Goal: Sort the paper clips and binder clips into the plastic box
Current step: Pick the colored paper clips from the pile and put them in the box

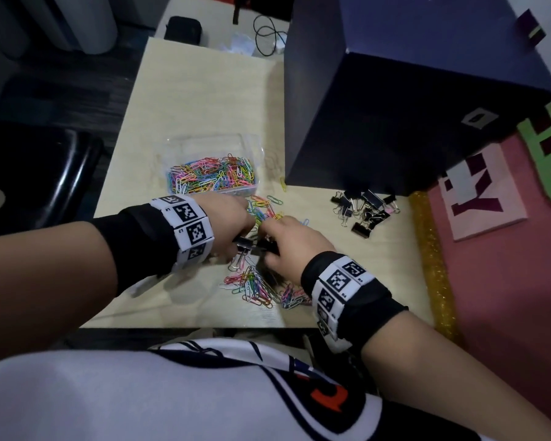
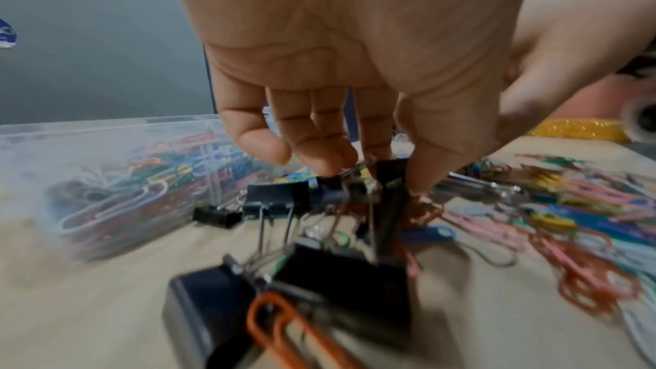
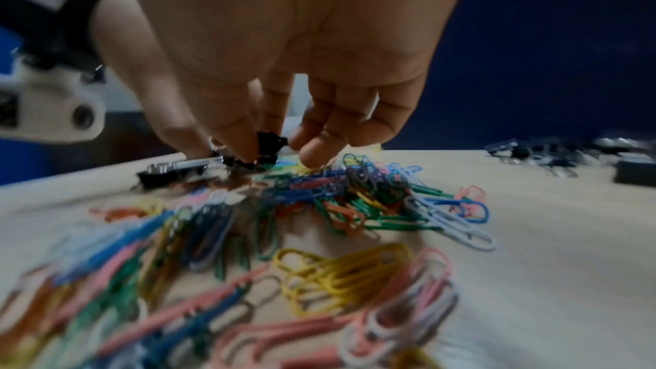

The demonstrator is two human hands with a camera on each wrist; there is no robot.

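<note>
A clear plastic box (image 1: 257,151) on the table holds many coloured paper clips (image 1: 210,175). Loose coloured paper clips (image 1: 258,286) lie spread in front of it, seen close in the right wrist view (image 3: 341,271). My left hand (image 1: 236,230) pinches a black binder clip (image 2: 387,176) by thumb and fingers (image 2: 376,176); more black binder clips (image 2: 341,277) hang tangled below it. My right hand (image 1: 277,243) meets it and pinches a small black binder clip (image 3: 268,140) between thumb and forefinger (image 3: 262,150). Another binder clip (image 3: 174,171) lies just left.
A pile of black binder clips (image 1: 365,210) lies at the table's right. A large dark blue box (image 1: 395,100) stands behind it. A gold glitter strip (image 1: 433,265) runs along the right edge. A black chair (image 1: 45,173) is at left.
</note>
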